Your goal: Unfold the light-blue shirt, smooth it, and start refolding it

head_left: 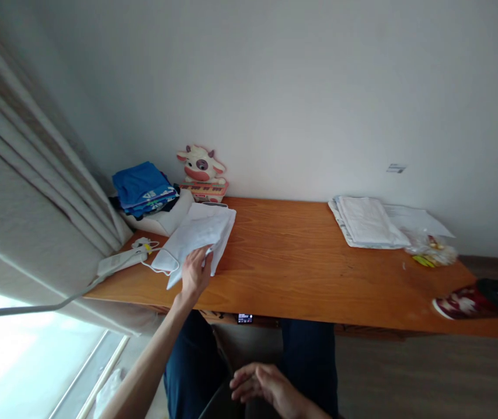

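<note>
My left hand (195,272) reaches to the left part of the table, its fingers closed on the near edge of a thin white sheet (207,230). Whether the sheet is paper or cloth I cannot tell. It lies on top of more flat white material, close to a white cable. Over my lap, below the table's front edge, hovers my right hand (270,389), holding nothing, with its fingers loosely apart.
Behind the sheet are a white box (172,216) with folded blue clothes (141,183) and a cow toy keyboard (202,174). A power strip (122,262) lies left. Rightward are folded white cloths (366,221), a plastic bag (432,250) and a tipped red cup (462,302).
</note>
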`<state>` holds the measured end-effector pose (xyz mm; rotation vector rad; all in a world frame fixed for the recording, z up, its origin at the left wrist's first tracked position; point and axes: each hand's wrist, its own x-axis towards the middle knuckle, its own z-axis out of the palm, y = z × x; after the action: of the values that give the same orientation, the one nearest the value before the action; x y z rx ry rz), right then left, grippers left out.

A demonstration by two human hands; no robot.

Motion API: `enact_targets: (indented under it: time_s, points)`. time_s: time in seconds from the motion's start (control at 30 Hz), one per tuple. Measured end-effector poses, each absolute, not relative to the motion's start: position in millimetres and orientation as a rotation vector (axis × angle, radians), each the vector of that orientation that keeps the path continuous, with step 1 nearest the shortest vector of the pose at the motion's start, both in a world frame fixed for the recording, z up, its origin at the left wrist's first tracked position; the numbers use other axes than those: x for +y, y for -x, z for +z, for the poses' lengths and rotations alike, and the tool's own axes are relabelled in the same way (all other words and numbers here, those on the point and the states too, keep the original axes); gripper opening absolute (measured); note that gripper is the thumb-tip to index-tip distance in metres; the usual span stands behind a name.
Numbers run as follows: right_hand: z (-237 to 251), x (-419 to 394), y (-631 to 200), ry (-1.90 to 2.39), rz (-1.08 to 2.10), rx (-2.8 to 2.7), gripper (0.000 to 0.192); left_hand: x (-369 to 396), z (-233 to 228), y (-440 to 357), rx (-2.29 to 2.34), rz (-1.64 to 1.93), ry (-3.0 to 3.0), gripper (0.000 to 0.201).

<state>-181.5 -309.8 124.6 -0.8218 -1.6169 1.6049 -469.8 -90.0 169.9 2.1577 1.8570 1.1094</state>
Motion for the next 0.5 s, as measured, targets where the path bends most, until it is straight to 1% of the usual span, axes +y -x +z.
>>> enact_targets:
  time_s: [0.07,0.1,0.17,0.23,0.3,0.33,0.4,0.47,0.5]
  points:
    - [110.8,-294.0,164.0,0.871,1.797,-1.324,0.052,-113.6,172.1,423.3,1.686,1.044,-2.228,0.044]
    - [106.5,-284.4,151.4,0.963,1.777,-1.182,0.056,-131.2,169.2,397.9,1.545,0.99,-2.246,0.044]
    - [102.7,-264.2,120.1,1.191,1.555,-1.027,0.062,-171.9,157.5,350.3,1.281,0.821,-2.237,0.047]
    - [102.1,-245.3,85.5,1.394,1.302,-0.995,0.066,-209.7,141.8,315.9,1.028,0.598,-2.216,0.057]
    - [101.0,-229.0,54.6,1.58,1.075,-1.062,0.073,-233.7,125.9,299.4,0.942,0.542,-2.164,0.05]
    - [99.5,-221.7,42.6,1.651,0.993,-1.123,0.079,-238.8,118.8,297.8,0.972,0.572,-2.133,0.043]
    - [94.8,-208.7,27.1,1.739,0.895,-1.268,0.086,-235.8,106.6,305.4,1.185,0.733,-2.049,0.033]
    - [88.7,-197.1,22.3,1.756,0.844,-1.396,0.088,-219.2,97.3,322.5,1.491,0.926,-1.938,0.031]
    - [85.7,-192.0,22.9,1.75,0.824,-1.442,0.086,-207.8,93.7,332.5,1.63,1.0,-1.881,0.034]
